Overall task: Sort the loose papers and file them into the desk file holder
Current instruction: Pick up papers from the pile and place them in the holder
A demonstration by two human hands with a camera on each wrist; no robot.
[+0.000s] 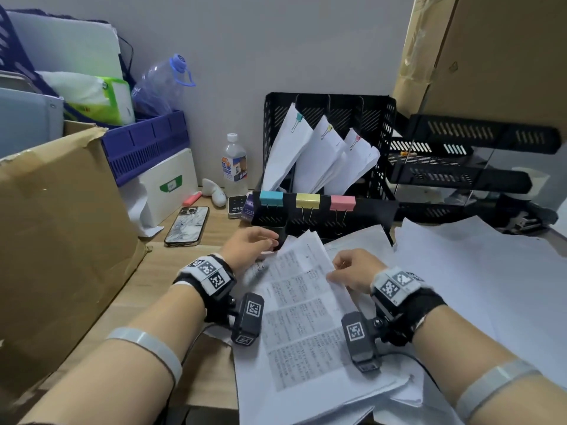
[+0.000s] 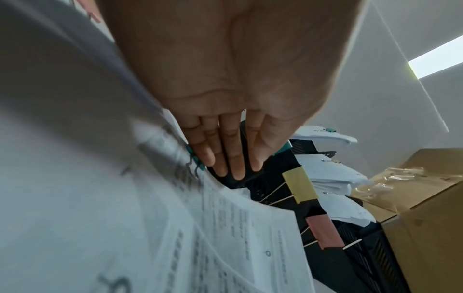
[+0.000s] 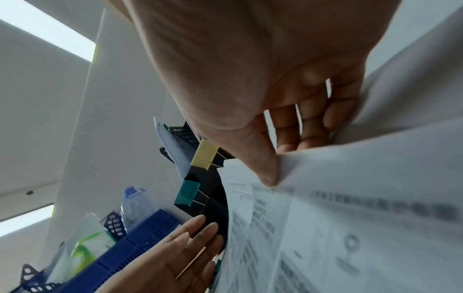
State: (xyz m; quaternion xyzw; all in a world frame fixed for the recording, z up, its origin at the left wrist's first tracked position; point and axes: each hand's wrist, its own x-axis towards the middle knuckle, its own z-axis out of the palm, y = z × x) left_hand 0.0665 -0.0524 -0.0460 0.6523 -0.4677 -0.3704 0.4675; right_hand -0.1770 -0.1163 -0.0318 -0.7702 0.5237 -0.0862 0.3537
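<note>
Printed papers [image 1: 302, 297] lying just before the black file holder [image 1: 328, 118] are being pinched by the right hand [image 1: 352, 273], left hand [image 1: 250, 245] flat-fingered beside them; lifting carelessly is risking spilling unclipped sheets

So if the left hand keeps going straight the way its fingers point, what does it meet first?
The left hand points at the black file holder; its straight fingertips look already at the low front wall, below the blue binder clip. Contact is unclear.

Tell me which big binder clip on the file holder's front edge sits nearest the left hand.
The blue clip, leftmost of the three, directly above the left hand; the yellow clip and pink clip sit further right.
</note>
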